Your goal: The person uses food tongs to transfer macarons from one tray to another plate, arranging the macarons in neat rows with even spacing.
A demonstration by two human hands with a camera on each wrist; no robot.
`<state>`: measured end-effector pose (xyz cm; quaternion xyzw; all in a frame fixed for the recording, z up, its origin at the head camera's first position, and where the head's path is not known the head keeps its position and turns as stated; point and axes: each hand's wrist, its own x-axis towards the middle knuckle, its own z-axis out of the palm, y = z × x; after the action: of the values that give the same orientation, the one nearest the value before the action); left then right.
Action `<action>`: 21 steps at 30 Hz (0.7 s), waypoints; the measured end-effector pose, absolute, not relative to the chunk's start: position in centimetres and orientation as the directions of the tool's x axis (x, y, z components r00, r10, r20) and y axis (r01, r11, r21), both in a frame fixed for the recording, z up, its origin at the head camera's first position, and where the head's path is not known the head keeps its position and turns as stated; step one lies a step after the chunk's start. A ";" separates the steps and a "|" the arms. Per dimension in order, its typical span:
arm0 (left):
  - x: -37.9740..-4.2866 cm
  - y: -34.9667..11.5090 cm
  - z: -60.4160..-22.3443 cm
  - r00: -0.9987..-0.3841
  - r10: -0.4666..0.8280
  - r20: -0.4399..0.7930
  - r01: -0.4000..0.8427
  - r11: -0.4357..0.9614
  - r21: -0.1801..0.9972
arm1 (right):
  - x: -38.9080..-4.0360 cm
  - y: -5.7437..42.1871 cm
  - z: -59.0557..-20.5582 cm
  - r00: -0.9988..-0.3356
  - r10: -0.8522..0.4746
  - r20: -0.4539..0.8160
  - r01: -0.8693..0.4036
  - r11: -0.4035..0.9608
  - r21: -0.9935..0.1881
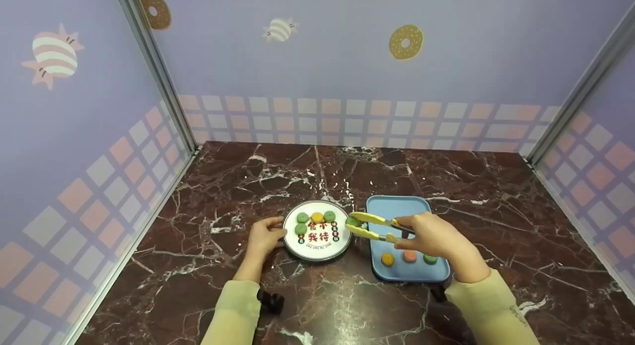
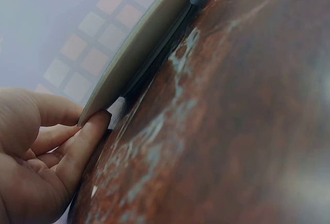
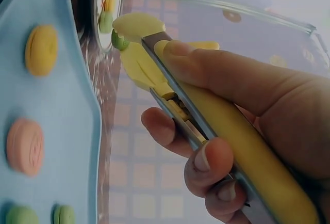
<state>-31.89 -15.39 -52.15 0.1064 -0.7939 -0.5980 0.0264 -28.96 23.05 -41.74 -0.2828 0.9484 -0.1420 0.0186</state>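
Note:
My left hand (image 1: pixel 263 238) pinches the left rim of a round white plate (image 1: pixel 320 255) with red lettering; the left wrist view shows thumb and fingers on either side of the rim (image 2: pixel 131 48). On the plate lie green macarons (image 1: pixel 301 229) and one yellow macaron (image 1: pixel 316 217), in a row with one below its left end. My right hand (image 1: pixel 436 238) grips yellow-tipped metal tongs (image 1: pixel 367 217). Between the tong tips is a green macaron (image 1: pixel 352 222), at the plate's right edge and partly hidden in the right wrist view.
Right of the plate stands a blue tray (image 1: pixel 399 203). Near its front lie a yellow macaron (image 1: pixel 387 259), a pink macaron (image 1: pixel 410 255) and green ones (image 3: pixel 21 215). The dark red marbled tabletop (image 1: pixel 223 186) is bounded by patterned walls (image 1: pixel 337 62) at the back and sides.

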 end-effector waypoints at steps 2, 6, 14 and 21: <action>-31.9 -15.4 -52.1 -0.976 -0.199 -0.083 -0.133 0.257 0.957 | -29.1 22.4 -41.8 -0.828 -0.558 0.048 -0.547 0.788 -0.282; -31.8 -15.3 -52.1 -0.976 -0.198 -0.087 -0.136 0.251 0.958 | -29.5 21.1 -41.9 -0.802 -0.593 0.065 -0.586 0.763 -0.273; -31.8 -15.3 -52.1 -0.976 -0.200 -0.090 -0.140 0.249 0.958 | -30.0 18.7 -42.2 -0.798 -0.600 0.047 -0.590 0.764 -0.262; -31.8 -15.4 -52.1 -0.977 -0.195 -0.085 -0.132 0.241 0.962 | -30.6 17.0 -42.7 -0.795 -0.606 0.029 -0.588 0.758 -0.281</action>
<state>-31.78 -15.37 -52.10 0.1038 -0.7873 -0.6072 0.0262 -30.59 17.03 -42.70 -0.3184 0.9371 -0.1393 0.0320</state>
